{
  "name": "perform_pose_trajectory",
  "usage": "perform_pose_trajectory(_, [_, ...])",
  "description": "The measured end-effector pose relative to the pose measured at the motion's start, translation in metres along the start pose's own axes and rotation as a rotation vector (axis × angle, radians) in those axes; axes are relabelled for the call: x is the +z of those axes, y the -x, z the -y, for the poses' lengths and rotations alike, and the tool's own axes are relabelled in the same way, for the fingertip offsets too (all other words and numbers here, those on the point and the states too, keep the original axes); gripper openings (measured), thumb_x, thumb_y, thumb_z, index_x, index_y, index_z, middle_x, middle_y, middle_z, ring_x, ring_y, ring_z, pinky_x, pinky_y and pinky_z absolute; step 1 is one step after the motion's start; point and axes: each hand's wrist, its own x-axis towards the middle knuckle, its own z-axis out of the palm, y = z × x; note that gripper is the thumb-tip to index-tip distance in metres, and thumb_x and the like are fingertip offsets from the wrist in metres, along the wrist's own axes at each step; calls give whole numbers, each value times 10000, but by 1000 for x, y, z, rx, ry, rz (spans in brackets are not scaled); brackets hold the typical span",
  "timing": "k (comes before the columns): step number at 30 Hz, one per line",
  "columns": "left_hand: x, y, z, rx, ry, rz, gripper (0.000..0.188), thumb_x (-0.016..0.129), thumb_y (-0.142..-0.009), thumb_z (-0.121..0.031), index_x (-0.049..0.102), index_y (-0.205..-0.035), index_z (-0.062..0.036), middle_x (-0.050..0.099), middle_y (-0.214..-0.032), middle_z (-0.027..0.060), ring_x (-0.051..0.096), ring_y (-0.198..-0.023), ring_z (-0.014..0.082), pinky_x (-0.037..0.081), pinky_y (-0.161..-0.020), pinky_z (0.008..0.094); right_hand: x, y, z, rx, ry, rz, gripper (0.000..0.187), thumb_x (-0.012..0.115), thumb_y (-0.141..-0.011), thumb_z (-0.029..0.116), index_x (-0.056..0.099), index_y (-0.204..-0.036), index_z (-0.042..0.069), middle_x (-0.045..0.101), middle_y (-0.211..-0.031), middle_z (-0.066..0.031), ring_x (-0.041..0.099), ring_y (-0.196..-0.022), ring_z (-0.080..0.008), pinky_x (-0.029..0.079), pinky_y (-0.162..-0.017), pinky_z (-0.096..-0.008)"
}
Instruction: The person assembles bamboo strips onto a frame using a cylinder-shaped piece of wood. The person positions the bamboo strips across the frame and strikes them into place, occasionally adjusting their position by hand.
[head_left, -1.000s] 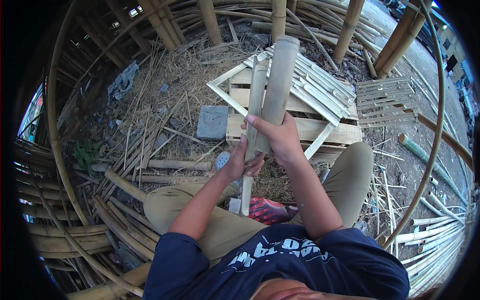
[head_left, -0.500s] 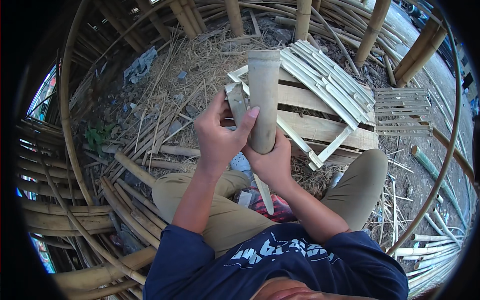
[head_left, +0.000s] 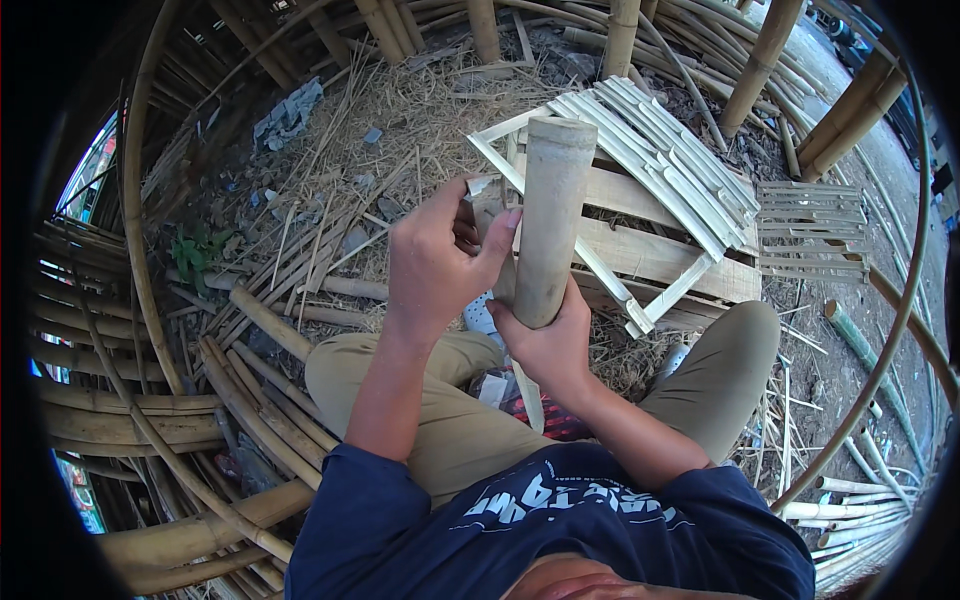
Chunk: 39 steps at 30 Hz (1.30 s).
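above bent legs point(head_left: 718, 362), the right hand point(head_left: 552, 347) is gripping the lower end of a thick bamboo section point(head_left: 557, 210); just to its left, the left hand point(head_left: 432, 258) is holding a slimmer piece point(head_left: 489, 199) in curled fingers. beyond them, pale slats point(head_left: 660, 160) are lying on a wooden pallet point(head_left: 650, 252), and bamboo poles point(head_left: 758, 70) are standing farther off.

A bamboo section point(head_left: 556, 220) conceals fingers of the right hand point(head_left: 550, 348) and part of a wooden pallet point(head_left: 660, 259), while the left hand point(head_left: 428, 262) partly covers a flat piece point(head_left: 489, 205) of unclear kind. Upright bamboo poles point(head_left: 764, 72) run beyond the upper edge.
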Motion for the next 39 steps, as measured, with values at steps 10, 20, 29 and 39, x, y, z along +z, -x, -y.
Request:
perform_pose_trajectory(10, [4, 0, 17, 140, -183, -112, 419, 823, -837, -262, 703, -1162, -27, 645, -692, 63, 663, -569, 153, 537, -545, 298, -8, 6, -8, 34, -12, 107, 496, 850, -779, 130, 611, -1182, -35, 724, -1048, -121, 699, -936, -165, 553, -840, -330])
perform_pose_trajectory(20, [-14, -8, 25, 329, -336, -63, 479, 838, -820, -415, 704, -1057, -21, 622, -648, 78, 634, -523, 228, 503, -497, 345, -11, 0, -6, 95, 4, 178, 464, 860, -778, 129, 620, -1140, -33, 723, -1006, -101, 686, -894, -147, 545, -804, -317])
perform_pose_trajectory(29, [-16, -17, 27, 306, -401, 78, 566, 745, -859, -573, 652, -986, -30, 610, -648, 100, 655, -577, 291, 506, -519, 395, -11, -2, -13, 129, -11, 181, 437, 827, -763, 107, 637, -1123, -52, 737, -997, -146, 707, -909, -189, 553, -827, -352])
perform_pose_trajectory(39, [-11, -21, 40, 370, -474, 186, 579, 672, -902, -611, 576, -871, -42, 591, -645, 109, 651, -581, 312, 501, -513, 411, -15, -4, -17, 185, -62, 191, 432, 832, -760, 109, 640, -1110, -57, 739, -987, -141, 710, -901, -186, 558, -821, -349])
